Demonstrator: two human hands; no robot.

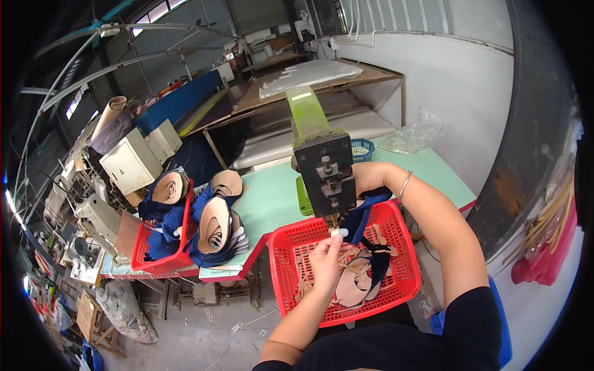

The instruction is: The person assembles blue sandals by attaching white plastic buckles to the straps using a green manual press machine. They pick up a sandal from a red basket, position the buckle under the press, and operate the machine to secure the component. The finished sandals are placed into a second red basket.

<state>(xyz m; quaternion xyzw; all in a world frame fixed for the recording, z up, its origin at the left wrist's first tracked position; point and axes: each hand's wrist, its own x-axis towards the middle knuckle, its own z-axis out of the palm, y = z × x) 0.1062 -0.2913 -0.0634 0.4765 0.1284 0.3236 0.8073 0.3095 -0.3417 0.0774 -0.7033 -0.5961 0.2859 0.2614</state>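
Both hands (325, 267) meet at the green machine's head (323, 167)

We find the navy strap (355, 225) just beside the lower end of the black head, hanging over the red basket (281, 290) beyond the bench's front edge. Our left hand has thumb and forefinger closed in a pinch on a small pale piece (339, 232) right under the head; we judge the pinch keeps it lined up while the fingers stay out at its near end. Our right hand (370, 177) reaches around the head's right side, by the strap's upper part; its fingertips are hidden, so we cannot tell whether they grip. The basket probably sits this close to catch loose work: beige pieces (356, 289) and more navy fabric lie in it.

The bench (263, 188) has a pale green top with a red edge. At its front left corner we see stacked beige and navy pieces (216, 226), next to a second red basket (162, 266). Toward the back edge stand a blue basket (371, 148) and a clear plastic bag (417, 133). Beyond, we have a white wall (439, 74), a dark column (523, 154) and a littered concrete floor (238, 346).
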